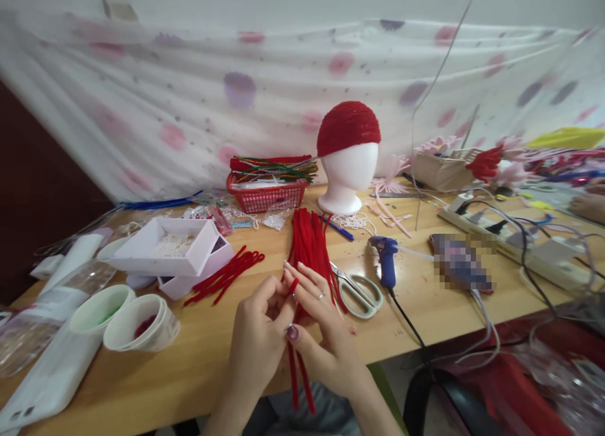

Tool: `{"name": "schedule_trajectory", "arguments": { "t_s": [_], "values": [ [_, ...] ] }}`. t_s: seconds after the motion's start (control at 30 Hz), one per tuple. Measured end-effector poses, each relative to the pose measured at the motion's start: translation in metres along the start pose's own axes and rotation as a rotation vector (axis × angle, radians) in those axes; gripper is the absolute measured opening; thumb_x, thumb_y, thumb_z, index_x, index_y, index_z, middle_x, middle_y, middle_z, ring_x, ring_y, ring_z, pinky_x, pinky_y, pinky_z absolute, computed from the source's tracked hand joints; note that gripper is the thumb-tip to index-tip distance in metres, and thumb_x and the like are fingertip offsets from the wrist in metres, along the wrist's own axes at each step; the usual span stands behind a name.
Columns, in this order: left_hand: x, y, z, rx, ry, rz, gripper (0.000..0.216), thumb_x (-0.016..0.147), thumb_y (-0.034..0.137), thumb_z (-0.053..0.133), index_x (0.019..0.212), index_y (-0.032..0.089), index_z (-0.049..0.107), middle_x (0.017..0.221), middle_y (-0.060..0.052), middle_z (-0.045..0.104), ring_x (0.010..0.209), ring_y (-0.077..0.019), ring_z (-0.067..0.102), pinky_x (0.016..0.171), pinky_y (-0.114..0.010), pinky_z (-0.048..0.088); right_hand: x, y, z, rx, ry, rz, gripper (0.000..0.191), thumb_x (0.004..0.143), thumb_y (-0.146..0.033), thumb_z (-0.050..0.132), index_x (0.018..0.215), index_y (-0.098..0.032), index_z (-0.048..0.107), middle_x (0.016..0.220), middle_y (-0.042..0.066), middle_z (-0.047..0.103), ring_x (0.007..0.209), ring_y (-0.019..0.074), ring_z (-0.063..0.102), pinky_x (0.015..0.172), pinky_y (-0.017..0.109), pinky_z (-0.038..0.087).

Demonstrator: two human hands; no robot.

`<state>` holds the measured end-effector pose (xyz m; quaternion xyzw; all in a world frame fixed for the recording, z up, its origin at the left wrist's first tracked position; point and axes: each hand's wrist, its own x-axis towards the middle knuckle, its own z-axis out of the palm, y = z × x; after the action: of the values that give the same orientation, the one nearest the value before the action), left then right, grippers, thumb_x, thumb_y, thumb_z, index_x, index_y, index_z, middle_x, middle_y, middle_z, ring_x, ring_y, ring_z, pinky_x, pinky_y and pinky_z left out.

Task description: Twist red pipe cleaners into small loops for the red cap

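A red pipe cleaner point(304, 384) is bent into a small loop at my fingertips, its two ends hanging down below my hands. My left hand point(259, 335) pinches it from the left side. On the other side, the fingers of my right hand point(326, 338) are closed on the same pipe cleaner, the thumb pressed near the left fingers. Just beyond lies a thick bunch of red pipe cleaners point(309, 240), partly hidden by my hands. Scissors point(362, 294) with pale handles rest to its right. Several looped red pipe cleaners point(227, 272) lie on the left.
A white foam head point(348, 171) wears a red cap point(348, 130). Behind stands a red basket point(269, 196) of pipe cleaners. White boxes point(161, 259) and paper cups point(142, 329) are left; a blue glue gun point(386, 259) and a power strip point(515, 247) are right.
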<state>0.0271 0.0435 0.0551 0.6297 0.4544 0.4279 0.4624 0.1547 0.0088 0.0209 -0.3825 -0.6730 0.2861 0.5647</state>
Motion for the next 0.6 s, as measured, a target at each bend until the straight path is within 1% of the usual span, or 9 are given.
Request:
{"name": "schedule_trajectory", "arguments": {
  "t_s": [0.07,0.17,0.2,0.23,0.27,0.4,0.5,0.6],
  "values": [
    [-0.001,-0.002,-0.002,0.01,-0.002,0.003,0.013,0.082,0.027,0.062,0.071,0.022,0.061,0.066,0.002,0.064,0.058,-0.0144,0.057,0.056,-0.023,0.044,-0.001,0.0,0.001,-0.002,0.002,-0.017,0.063,0.094,-0.025,0.061,0.147,-0.05,0.037,0.158,-0.005,0.041,0.148,0.0254,0.027,0.119,0.055,0.025],
    [-0.001,-0.003,-0.006,0.117,0.106,0.142,0.018,0.077,0.024,0.066,0.06,0.021,0.062,0.07,0.0,0.064,0.07,-0.0171,0.061,0.066,-0.024,0.046,-0.001,-0.003,0.0,-0.005,0.007,-0.035,0.065,0.092,-0.025,0.064,0.143,-0.055,0.038,0.158,-0.008,0.041,0.148,0.0247,0.027,0.118,0.054,0.025],
    [0.0,-0.003,-0.007,0.12,0.124,0.177,0.019,0.076,0.022,0.067,0.057,0.021,0.062,0.071,0.0,0.064,0.074,-0.0177,0.061,0.069,-0.024,0.046,-0.001,-0.004,-0.001,0.002,0.01,-0.037,0.064,0.092,-0.025,0.064,0.142,-0.056,0.039,0.157,-0.009,0.042,0.148,0.0244,0.028,0.118,0.054,0.025],
    [0.0,-0.003,-0.007,0.098,0.116,0.188,0.019,0.074,0.021,0.068,0.057,0.021,0.062,0.071,-0.001,0.064,0.076,-0.0179,0.061,0.071,-0.024,0.046,-0.001,-0.006,-0.002,0.016,0.015,-0.04,0.062,0.092,-0.025,0.064,0.141,-0.056,0.041,0.156,-0.008,0.044,0.148,0.0242,0.028,0.118,0.055,0.025],
    [0.0,-0.003,-0.008,0.059,0.088,0.168,0.017,0.074,0.021,0.069,0.058,0.021,0.063,0.071,0.0,0.064,0.074,-0.0176,0.061,0.07,-0.025,0.046,0.0,-0.007,-0.003,0.037,0.024,-0.045,0.06,0.093,-0.026,0.063,0.141,-0.056,0.042,0.155,-0.008,0.045,0.148,0.0241,0.029,0.118,0.055,0.025],
    [0.001,0.001,-0.006,-0.149,-0.084,-0.009,0.012,0.071,0.022,0.073,0.064,0.02,0.063,0.064,0.001,0.061,0.064,-0.0154,0.055,0.061,-0.024,0.046,0.003,-0.012,-0.008,0.179,0.052,-0.067,0.043,0.096,-0.034,0.058,0.136,-0.049,0.053,0.148,-0.003,0.055,0.144,0.0256,0.039,0.117,0.059,0.026],
    [0.0,0.003,-0.004,-0.274,-0.163,-0.062,0.017,0.066,0.023,0.077,0.061,0.019,0.061,0.062,0.001,0.058,0.063,-0.015,0.054,0.059,-0.023,0.045,0.006,-0.012,-0.008,0.288,0.054,0.03,0.035,0.095,-0.035,0.059,0.129,-0.039,0.063,0.136,0.003,0.066,0.134,0.0273,0.051,0.112,0.057,0.036],
    [-0.001,0.003,0.001,-0.326,-0.205,-0.093,0.014,0.068,0.021,0.076,0.063,0.019,0.062,0.067,0.001,0.062,0.069,-0.0158,0.058,0.065,-0.023,0.048,0.008,-0.01,-0.005,0.347,0.175,0.126,0.027,0.09,-0.028,0.068,0.116,-0.035,0.073,0.118,0.004,0.077,0.123,0.0271,0.061,0.107,0.052,0.045]
  ]
}}
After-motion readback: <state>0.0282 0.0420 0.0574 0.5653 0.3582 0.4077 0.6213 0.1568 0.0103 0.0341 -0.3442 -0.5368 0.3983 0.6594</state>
